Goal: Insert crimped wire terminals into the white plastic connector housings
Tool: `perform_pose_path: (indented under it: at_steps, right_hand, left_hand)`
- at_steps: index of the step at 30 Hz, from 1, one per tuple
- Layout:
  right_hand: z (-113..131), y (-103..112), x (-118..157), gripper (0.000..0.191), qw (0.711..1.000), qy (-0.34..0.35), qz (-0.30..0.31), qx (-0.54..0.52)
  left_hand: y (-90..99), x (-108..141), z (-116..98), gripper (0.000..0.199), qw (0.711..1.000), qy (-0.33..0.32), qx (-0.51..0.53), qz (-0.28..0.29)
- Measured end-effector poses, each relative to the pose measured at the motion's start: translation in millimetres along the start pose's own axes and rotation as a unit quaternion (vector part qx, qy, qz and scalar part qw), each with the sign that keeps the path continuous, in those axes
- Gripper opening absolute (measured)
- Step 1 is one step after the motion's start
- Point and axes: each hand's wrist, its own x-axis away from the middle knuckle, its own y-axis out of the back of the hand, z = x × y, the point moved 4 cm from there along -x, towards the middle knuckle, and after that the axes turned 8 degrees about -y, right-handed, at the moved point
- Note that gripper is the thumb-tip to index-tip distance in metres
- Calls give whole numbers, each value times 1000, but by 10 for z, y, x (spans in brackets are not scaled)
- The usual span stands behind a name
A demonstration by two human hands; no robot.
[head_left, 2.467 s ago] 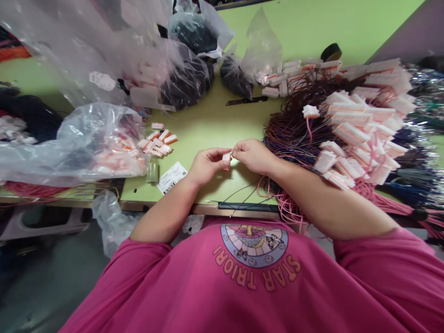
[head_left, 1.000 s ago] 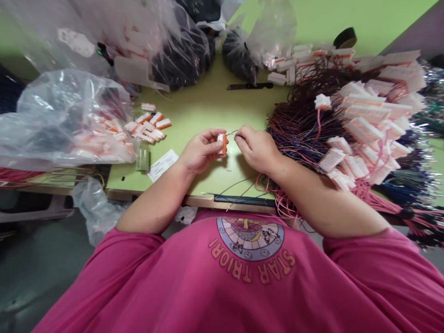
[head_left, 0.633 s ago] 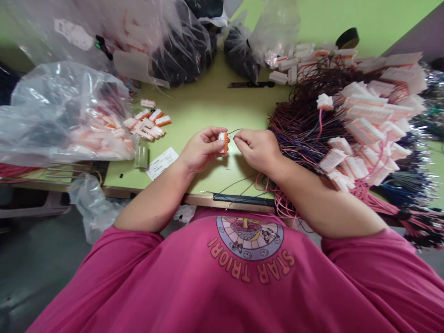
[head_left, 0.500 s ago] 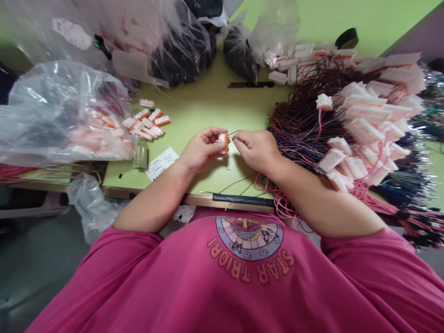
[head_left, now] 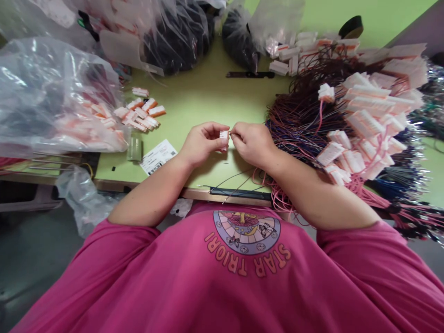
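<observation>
A small white-and-orange connector housing is pinched between the thumb and fingers of my left hand. Close on its right, my right hand is closed in a pinch on a thin wire, most of which my fingers cover. The wire's end is at the right face of the housing; how far in it sits, I cannot tell. Left of my hands lies a pile of loose connector housings. A large bundle of dark wires spreads out just beyond my right hand.
White connectors top the wire bundle at right. A clear plastic bag of housings stands at left, by a printed label. Farther back are a flat dark blade-like tool, black-filled bags and a tape roll. Loose wires cross the front edge.
My right hand has come closer to the connector housing, and the gap between them has narrowed. The housing has turned to show more white. The camera view has shifted slightly.
</observation>
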Motion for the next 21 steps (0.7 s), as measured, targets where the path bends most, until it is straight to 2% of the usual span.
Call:
perform_pose_path:
  at_steps: [6, 12, 15, 18, 19, 21]
  right_hand:
    - [3, -20, -11, 32, 1000, -1, 18, 4]
    - [-54, -65, -40, 28, 997, 33, -2, -65]
    - [-72, 1, -27, 30, 996, 50, -41, -65]
    - [5, 167, 68, 33, 993, 95, -70, 9]
    - [64, 204, 121, 33, 989, 134, -50, 40]
    - [204, 176, 267, 28, 965, 239, 70, 86]
  left_hand:
    - [-10, -3, 23, 34, 1000, 5, 20, 11]
    - [-19, -17, 12, 31, 999, -4, 7, 43]
    - [50, -49, -3, 29, 1000, -14, -6, 24]
    - [149, -85, -14, 28, 1000, -16, -19, -10]
    - [174, -92, -12, 28, 1000, -10, -24, -17]
    - [198, -98, -3, 27, 999, 5, -31, -19]
